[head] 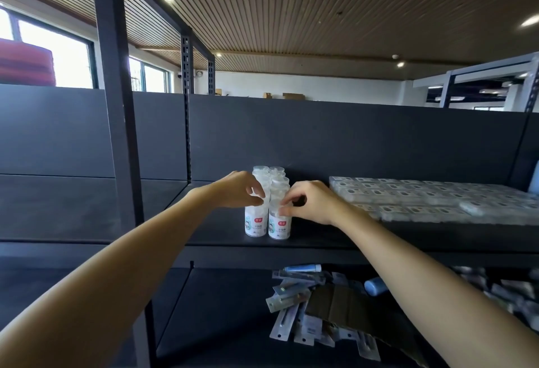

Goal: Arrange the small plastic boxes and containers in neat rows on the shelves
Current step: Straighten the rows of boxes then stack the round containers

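Note:
Several small clear plastic containers with white labels stand in two short rows on the dark shelf (pixel 221 233). The front left container (pixel 255 223) is pinched near its top by my left hand (pixel 237 189). The front right container (pixel 279 226) is pinched near its top by my right hand (pixel 309 202). More containers (pixel 275 173) stand behind these two, partly hidden by my fingers. Both front containers stand upright on the shelf.
Flat clear plastic boxes (pixel 431 198) lie in rows on the same shelf to the right. On the lower shelf sits a loose pile of blister packs (pixel 294 303), a brown cardboard piece (pixel 344 309) and blue tubes. A black upright post (pixel 116 105) stands at left.

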{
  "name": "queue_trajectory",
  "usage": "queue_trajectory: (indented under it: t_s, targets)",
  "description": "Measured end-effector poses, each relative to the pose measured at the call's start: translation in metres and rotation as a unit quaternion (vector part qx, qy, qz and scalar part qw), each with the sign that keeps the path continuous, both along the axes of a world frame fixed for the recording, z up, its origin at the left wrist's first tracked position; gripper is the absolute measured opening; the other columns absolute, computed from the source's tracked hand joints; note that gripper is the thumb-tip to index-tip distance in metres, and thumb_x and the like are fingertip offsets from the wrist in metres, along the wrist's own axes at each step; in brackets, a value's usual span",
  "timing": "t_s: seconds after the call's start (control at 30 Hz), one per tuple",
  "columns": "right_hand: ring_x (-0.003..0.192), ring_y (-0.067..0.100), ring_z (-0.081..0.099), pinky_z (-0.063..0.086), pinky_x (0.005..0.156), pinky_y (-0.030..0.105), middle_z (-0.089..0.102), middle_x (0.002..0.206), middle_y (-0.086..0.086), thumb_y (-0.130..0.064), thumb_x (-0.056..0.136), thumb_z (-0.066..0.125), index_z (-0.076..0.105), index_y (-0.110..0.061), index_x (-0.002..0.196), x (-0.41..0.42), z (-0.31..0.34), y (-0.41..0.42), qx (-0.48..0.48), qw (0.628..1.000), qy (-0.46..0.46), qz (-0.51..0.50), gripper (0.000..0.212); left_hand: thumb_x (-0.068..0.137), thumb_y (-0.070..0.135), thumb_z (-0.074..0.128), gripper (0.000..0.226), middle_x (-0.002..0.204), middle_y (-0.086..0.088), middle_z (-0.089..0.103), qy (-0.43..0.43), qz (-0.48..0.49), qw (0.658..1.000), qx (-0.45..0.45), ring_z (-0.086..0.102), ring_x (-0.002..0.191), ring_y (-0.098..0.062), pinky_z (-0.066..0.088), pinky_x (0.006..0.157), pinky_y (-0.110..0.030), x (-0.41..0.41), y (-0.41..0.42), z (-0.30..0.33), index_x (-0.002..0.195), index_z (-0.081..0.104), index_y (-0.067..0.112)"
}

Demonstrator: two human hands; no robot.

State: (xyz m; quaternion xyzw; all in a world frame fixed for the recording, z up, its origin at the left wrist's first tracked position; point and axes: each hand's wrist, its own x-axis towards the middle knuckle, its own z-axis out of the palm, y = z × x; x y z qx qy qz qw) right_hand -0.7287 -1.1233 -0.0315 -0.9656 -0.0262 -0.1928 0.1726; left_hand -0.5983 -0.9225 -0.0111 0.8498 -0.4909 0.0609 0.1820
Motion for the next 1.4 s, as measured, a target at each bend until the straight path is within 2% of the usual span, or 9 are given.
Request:
queue_trajectory:
  t_s: [0.2,0.37,0.43,0.53,0.63,0.87,1.03,1.27,1.4]
  targets:
    - [0.095,0.006,0.062,0.054,0.088,0.035,0.067,0.102,-0.014,-0.04,0.086,0.076,0.076,-0.024,0.109,-0.016,-0.003,0.002,-0.026,0.999,-0.023,-0.014,0.028,0.089,0.032,0.068,0.019,0.103,0.014,0.063,-0.012,-0.008,0.999,-0.031,0.057,0.095,-0.009,0.045,0.085,-0.026,-0.01,-0.002,-0.009,0.106,0.076,0.026]
    - [0.099,0.008,0.061,0.053,0.09,0.034,0.067,0.109,-0.011,-0.029,0.091,0.072,0.074,-0.021,0.115,-0.021,-0.003,0.007,-0.049,0.998,-0.026,-0.023,0.025,0.086,0.025,0.073,0.027,0.102,0.014,0.057,-0.029,0.0,0.999,-0.012,0.054,0.09,-0.007,0.043,0.082,-0.022,-0.011,0.003,-0.012,0.112,0.072,0.026]
    - [0.101,0.007,0.06,0.051,0.088,0.028,0.066,0.11,-0.011,-0.026,0.091,0.071,0.073,-0.022,0.114,-0.021,-0.006,0.012,-0.057,0.997,-0.041,-0.022,0.024,0.086,0.025,0.074,0.026,0.101,0.011,0.058,-0.038,-0.001,0.999,-0.022,0.054,0.088,-0.007,0.041,0.08,-0.02,-0.011,0.003,-0.015,0.112,0.073,0.025]
    - [0.099,0.008,0.057,0.037,0.07,0.013,0.062,0.109,-0.012,-0.028,0.089,0.071,0.071,-0.021,0.109,-0.024,-0.009,0.016,-0.093,0.993,-0.062,-0.038,0.021,0.086,0.027,0.075,0.025,0.11,0.005,0.065,-0.046,0.0,0.998,-0.041,0.052,0.087,-0.007,0.039,0.079,-0.019,-0.014,0.001,-0.019,0.111,0.073,0.022]
    - [0.096,0.009,0.053,0.028,0.064,0.008,0.059,0.11,-0.009,-0.026,0.091,0.07,0.068,-0.018,0.109,-0.023,-0.015,0.013,-0.114,0.989,-0.075,-0.053,0.02,0.087,0.027,0.075,0.026,0.115,0.003,0.066,-0.041,-0.002,0.997,-0.058,0.055,0.092,-0.009,0.041,0.082,-0.019,-0.016,-0.001,-0.024,0.112,0.073,0.02]
    - [0.103,0.016,0.057,0.047,0.085,0.028,0.063,0.11,-0.002,-0.019,0.089,0.074,0.068,-0.011,0.109,-0.018,-0.023,0.018,-0.086,0.991,-0.098,-0.043,0.022,0.09,0.019,0.069,0.027,0.123,0.003,0.066,-0.067,0.001,0.995,-0.073,0.061,0.108,-0.019,0.042,0.089,-0.022,-0.017,-0.002,-0.035,0.117,0.07,0.019]
    - [0.103,0.017,0.057,0.048,0.085,0.031,0.065,0.109,-0.001,-0.019,0.087,0.076,0.069,-0.012,0.107,-0.013,-0.025,0.022,-0.065,0.99,-0.114,-0.056,0.022,0.09,0.018,0.067,0.028,0.124,0.003,0.066,-0.078,0.002,0.995,-0.065,0.061,0.111,-0.019,0.046,0.096,-0.031,-0.019,-0.003,-0.033,0.118,0.069,0.02]
    - [0.095,0.011,0.055,0.049,0.08,0.032,0.056,0.101,-0.009,-0.031,0.093,0.069,0.065,-0.018,0.1,-0.009,-0.019,0.018,-0.035,0.993,-0.104,-0.048,0.015,0.093,0.025,0.064,0.025,0.121,0.005,0.067,-0.074,0.011,0.995,-0.072,0.062,0.108,-0.018,0.048,0.094,-0.033,-0.017,-0.004,-0.029,0.117,0.07,0.021]
    - [0.092,0.013,0.056,0.051,0.081,0.037,0.058,0.099,-0.006,-0.026,0.097,0.061,0.067,-0.017,0.1,-0.006,-0.009,0.013,-0.039,0.99,-0.118,-0.06,0.012,0.093,0.024,0.059,0.028,0.12,0.005,0.067,-0.097,0.063,0.991,-0.072,0.064,0.103,-0.019,0.052,0.089,-0.036,-0.006,-0.005,-0.021,0.12,0.067,0.025]
